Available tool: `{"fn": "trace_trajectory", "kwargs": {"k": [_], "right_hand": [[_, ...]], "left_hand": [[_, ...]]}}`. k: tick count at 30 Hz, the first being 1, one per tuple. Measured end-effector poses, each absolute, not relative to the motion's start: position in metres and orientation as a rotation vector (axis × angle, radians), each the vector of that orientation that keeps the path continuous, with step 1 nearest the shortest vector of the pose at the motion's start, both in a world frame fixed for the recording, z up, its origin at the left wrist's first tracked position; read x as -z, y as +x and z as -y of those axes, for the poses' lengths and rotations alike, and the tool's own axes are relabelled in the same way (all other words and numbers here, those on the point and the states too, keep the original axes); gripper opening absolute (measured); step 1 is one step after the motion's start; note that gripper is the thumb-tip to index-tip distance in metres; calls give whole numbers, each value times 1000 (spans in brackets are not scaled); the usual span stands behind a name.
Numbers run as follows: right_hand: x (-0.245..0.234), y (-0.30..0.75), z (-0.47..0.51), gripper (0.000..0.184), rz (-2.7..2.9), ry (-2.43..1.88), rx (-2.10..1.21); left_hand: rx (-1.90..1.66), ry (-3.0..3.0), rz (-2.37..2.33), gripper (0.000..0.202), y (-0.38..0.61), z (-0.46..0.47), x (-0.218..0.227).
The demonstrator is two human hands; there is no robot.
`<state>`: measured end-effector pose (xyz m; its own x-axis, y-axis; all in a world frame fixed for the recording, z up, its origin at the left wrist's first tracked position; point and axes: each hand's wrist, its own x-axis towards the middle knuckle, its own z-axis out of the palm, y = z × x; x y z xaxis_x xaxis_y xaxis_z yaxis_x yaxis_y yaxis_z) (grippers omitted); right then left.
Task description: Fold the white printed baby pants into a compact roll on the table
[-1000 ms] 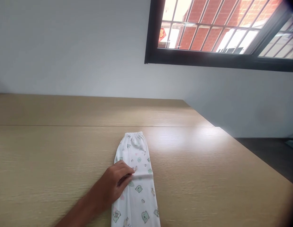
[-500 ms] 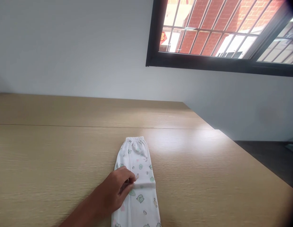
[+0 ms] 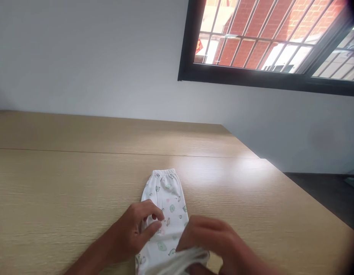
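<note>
White cotton baby trousers [image 3: 165,202] with a small green and pink animal print lie lengthwise on the wooden table [image 3: 65,198], elastic waistband [image 3: 164,173] to the far side. My left hand [image 3: 134,229] rests on the trousers' middle, its fingers and thumb apart. My right hand [image 3: 208,236], blurred by motion, is at the near end of the trousers. It grips a raised bunch of the white fabric [image 3: 179,263], which curls up over the legs. The trouser ends are hidden beneath that hand and the bottom of the picture.
The light wood tabletop has a straight seam [image 3: 79,150] across it and a far edge against a white wall [image 3: 79,57]. Its right edge drops to a dark floor [image 3: 322,194]. A black-framed barred window [image 3: 251,46] shows a brick building.
My right hand has entered from the lower right and lifted the trousers' near end. My left hand stays in place, and the view has tilted slightly.
</note>
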<state>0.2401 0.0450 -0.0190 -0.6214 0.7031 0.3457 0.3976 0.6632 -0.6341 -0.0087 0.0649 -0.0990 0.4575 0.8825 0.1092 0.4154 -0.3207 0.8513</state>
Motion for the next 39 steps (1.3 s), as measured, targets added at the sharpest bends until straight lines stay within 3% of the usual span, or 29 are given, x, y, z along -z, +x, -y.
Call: {"fn": "trace_trajectory", "kwargs": {"k": [3,7,14,27,34,37,39], "right_hand": [[13,232,-82,9,2253,-927,-712],[19,214,-153,7,2294,-985,-1057],[68,198,-221,9,2305,-1121,-1018],[93,192,-220,11,2273,-1101,-824],[93,205,-189,27,2143,-1271,-593],[89,224,-155,20,2109,-1331,-568],[86,237,-131,17,2067,-1380,-738]], "left_hand": [[-858,1608,-1033,27,-20,-76,98],[-932,1353,-997,45,-28,-88,107],[-996,1172,-1003,41,-22,-96,114],[-963,1109,-1023,65,-28,-95,116],[-864,1369,-1127,47,-37,-85,107],[-773,1507,-1273,45,-40,-68,101],[-753,1541,-1325,49,-35,-55,103]]}}
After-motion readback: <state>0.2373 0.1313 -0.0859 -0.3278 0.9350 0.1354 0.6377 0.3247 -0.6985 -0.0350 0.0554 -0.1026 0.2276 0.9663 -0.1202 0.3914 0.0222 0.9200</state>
